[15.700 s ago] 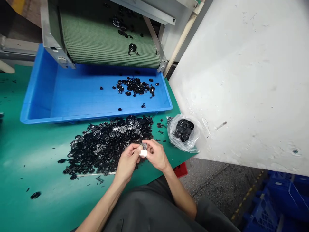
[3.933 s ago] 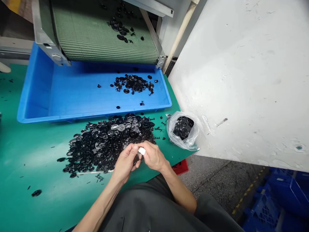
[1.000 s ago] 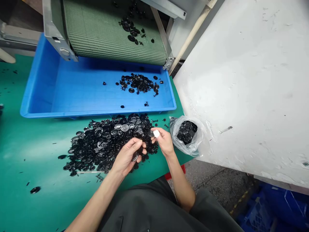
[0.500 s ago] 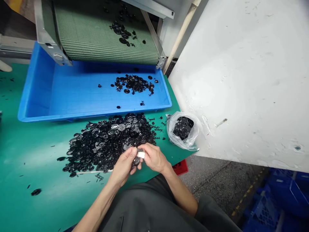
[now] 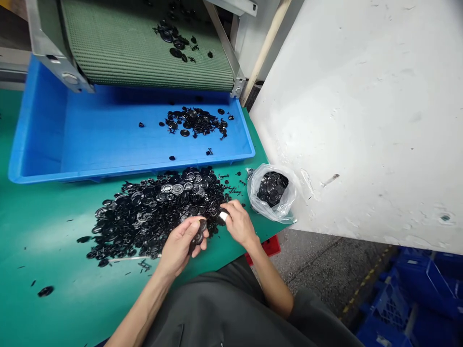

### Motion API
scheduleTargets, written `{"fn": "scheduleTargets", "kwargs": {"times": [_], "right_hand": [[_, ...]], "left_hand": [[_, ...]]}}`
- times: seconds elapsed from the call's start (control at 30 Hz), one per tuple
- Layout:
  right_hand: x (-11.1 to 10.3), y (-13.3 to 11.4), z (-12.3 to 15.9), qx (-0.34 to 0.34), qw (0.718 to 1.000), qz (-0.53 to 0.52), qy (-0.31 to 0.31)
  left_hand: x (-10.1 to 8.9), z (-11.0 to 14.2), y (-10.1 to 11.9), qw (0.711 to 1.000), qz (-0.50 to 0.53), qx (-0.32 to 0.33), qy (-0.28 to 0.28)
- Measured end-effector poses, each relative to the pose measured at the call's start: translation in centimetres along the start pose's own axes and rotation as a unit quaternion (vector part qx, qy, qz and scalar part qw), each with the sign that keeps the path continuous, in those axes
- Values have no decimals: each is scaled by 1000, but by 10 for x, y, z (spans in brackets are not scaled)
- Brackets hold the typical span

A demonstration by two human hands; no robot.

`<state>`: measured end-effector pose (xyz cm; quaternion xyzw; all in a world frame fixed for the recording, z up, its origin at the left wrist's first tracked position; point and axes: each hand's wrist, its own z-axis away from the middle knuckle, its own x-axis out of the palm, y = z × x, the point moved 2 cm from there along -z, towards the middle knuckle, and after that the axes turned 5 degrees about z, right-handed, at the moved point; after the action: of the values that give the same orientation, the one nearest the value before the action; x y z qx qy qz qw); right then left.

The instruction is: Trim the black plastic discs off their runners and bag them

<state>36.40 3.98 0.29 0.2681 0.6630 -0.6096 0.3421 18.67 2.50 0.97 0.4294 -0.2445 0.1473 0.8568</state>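
The left grip (image 5: 179,248) curls snugly around a few black discs (image 5: 198,236), firm enough that none slip, just over the pile (image 5: 152,212) on the tabletop (image 5: 47,231), while the right grip (image 5: 239,222), slightly open, rests its taped fingertip (image 5: 224,216) lightly against the pile's edge.

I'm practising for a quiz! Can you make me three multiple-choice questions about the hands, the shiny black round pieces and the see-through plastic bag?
1. Where is the clear plastic bag?
A) In the bright blue tray
B) On the green mat
C) On the floor

2. What colour is the wrap on a finger of the right hand?
A) Red
B) Blue
C) White

3. What is the left hand doing?
A) Holding black round plastic parts
B) Lying flat and empty on the mat
C) Gripping the bag

Answers:
1. B: the bag rests on the mat.
2. C: the wrap shows white.
3. A: its fingers curl around the parts.
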Motion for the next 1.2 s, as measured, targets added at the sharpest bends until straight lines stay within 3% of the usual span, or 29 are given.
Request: {"fn": "scheduleTargets", "kwargs": {"times": [0.07, 0.13, 0.33, 0.43, 0.57, 0.63, 0.77, 0.9, 1.03, 1.2], "right_hand": [[-1, 5, -4, 7, 999, 33, -37], [0, 7, -8, 16, 999, 34, -36], [0, 9, -14, 38, 996, 19, 75], [-4, 11, -16, 70, 990, -24, 122], [-7, 6, -15, 144, 971, -178, 75], [-8, -1, -13, 147, 963, -222, 44], [-11, -16, -5, 98, 970, -221, 19], [-9, -25, 6, 37, 990, -137, -12], [-5, -26, 15, -26, 997, -78, -7], [5, -27, 18, -103, 992, -49, -62]], "left_hand": [[-2, 0, 4, 1000, 24, -12, -6], [-3, 0, 8, 998, 50, -18, -18], [5, -4, 11, 989, 143, -16, -15], [10, -9, 8, 991, 125, -42, -3], [18, -16, 4, 998, 39, -48, -3], [23, -18, 3, 999, 10, -35, -6], [28, -20, 0, 999, -38, -15, -26], [26, -18, -5, 999, -28, 0, 16], [20, -12, -13, 999, -32, -23, 1], [9, -3, -19, 998, -30, -47, -15]]}}
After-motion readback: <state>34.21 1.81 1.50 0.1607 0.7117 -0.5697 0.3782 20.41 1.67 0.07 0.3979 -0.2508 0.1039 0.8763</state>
